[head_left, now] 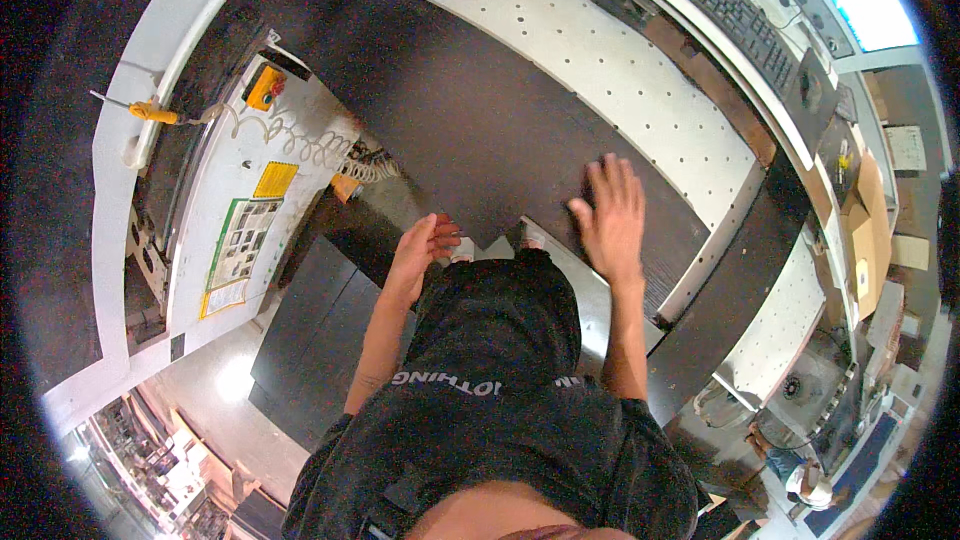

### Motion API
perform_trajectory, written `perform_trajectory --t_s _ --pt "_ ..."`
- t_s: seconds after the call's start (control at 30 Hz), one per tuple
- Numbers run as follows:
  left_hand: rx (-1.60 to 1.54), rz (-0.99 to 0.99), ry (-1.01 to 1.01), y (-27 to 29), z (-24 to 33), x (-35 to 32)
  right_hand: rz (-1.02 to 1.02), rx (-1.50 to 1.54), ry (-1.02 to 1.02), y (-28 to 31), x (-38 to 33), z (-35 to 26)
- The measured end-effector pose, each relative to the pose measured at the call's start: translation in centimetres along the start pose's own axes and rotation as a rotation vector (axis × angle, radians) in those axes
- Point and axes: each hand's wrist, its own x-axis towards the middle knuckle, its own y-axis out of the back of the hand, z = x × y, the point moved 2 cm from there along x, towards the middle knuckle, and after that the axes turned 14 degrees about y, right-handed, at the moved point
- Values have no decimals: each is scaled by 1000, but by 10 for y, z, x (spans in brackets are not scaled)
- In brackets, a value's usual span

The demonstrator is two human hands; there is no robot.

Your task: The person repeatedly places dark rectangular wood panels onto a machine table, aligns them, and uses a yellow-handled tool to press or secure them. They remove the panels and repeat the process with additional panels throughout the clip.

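A large dark board (460, 90) with a faint grain lies in front of me. My right hand (614, 225) is over its right part, palm down, fingers stretched and the thumb apart, holding nothing. Whether it presses on the surface I cannot tell. Near the board's near left corner, my left hand (418, 252) hovers with its fingers loosely bent and apart. Nothing shows in it. A white worktop dotted with small holes (590, 60) runs along the board's far right side.
To the left, a white machine panel (225, 210) carries a yellow control box (265, 87) and a coiled cable (310, 148). Dark panels (320, 340) are stacked at lower left. A keyboard (715, 0) sits at upper right, a cardboard box (868, 235) at right. Another person (800, 485) is at far lower right.
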Motion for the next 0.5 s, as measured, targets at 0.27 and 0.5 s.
perform_trajectory --t_s 0.27,0.5 --pt "-33 52 18 -57 -2 -15 143 225 -136 15 -10 67" --pt "177 330 -61 -49 -18 10 -11 368 50 -6 0 19"
